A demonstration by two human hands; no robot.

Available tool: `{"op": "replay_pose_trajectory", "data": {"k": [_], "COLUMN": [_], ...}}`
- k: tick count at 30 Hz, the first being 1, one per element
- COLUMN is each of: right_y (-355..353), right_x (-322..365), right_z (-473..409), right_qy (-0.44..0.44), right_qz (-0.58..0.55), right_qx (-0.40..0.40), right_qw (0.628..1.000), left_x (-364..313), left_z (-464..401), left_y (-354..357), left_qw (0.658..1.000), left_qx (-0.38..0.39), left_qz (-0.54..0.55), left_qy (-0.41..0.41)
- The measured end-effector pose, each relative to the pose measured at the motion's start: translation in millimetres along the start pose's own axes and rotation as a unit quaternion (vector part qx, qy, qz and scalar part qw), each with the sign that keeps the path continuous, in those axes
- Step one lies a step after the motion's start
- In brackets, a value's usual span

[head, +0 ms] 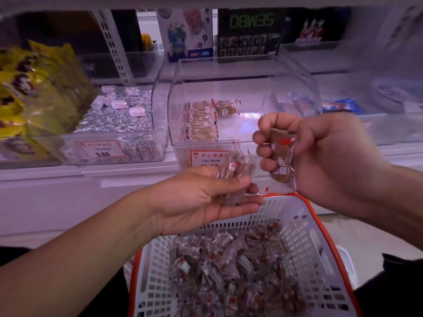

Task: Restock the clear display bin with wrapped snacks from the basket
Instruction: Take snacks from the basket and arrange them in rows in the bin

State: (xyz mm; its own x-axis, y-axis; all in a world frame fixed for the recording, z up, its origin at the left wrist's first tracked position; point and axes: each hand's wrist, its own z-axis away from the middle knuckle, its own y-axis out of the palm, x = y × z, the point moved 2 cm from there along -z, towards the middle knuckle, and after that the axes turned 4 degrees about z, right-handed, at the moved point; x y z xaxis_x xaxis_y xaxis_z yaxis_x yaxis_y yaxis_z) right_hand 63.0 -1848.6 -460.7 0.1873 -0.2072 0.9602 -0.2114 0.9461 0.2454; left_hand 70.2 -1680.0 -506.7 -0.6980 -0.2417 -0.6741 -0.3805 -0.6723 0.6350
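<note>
The left hand, palm up, holds a blurred clump of snacks between thumb and curled fingers. The right hand pinches one snack, long axis near upright, hanging below its fingertips. Both are above the basket, before the bin.

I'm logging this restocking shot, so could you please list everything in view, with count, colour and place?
clear display bin: one, transparent, centre shelf, mostly bare inside
row of wrapped snacks: one neat stack, tan with red-white wrappers, bin's left side
single wrapped snack: one, tan, behind that row
basket: one, white with orange rim, bottom centre, holding many wrapped snacks
silver-wrapped sweets bin: one, clear, left of centre bin, tag reads 9.80
yellow bags: several, far left
boxed toys: several, back shelf
blue packet: one, right bin
left hand: palm up, grip on a few snacks
right hand: grip on one snack
</note>
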Motion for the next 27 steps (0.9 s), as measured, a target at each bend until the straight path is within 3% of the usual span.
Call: {"op": "replay_pose_trajectory", "data": {"k": [5,9,14,19,23,27], "right_y": [6,-2,-2,6,4,-1], "right_x": [-11,-15,-20,-24,-18,-20], "right_z": [-3,-6,-2,-1,4,5], "right_qy": [-0.027,-0.048,-0.117,-0.14,-0.173,-0.136], "right_qz": [-0.002,0.03,0.175,0.285,0.424,0.389], "right_qx": [-0.035,-0.014,-0.046,-0.023,0.008,0.063], "right_qw": [0.999,0.998,0.977,0.948,0.889,0.909], "left_x": [0,-2,-3,-3,-4,-7], "left_z": [-2,-4,-3,-2,-1,2], "left_y": [5,4,3,4,3,5], "left_qw": [1.0,0.999,0.999,0.999,0.998,0.995], "left_qx": [0.011,0.004,0.036,0.043,0.031,0.051], "left_qz": [0.0,0.013,0.004,-0.008,-0.047,-0.08], "left_qy": [0.018,0.032,0.021,0.012,0.014,0.023]}}
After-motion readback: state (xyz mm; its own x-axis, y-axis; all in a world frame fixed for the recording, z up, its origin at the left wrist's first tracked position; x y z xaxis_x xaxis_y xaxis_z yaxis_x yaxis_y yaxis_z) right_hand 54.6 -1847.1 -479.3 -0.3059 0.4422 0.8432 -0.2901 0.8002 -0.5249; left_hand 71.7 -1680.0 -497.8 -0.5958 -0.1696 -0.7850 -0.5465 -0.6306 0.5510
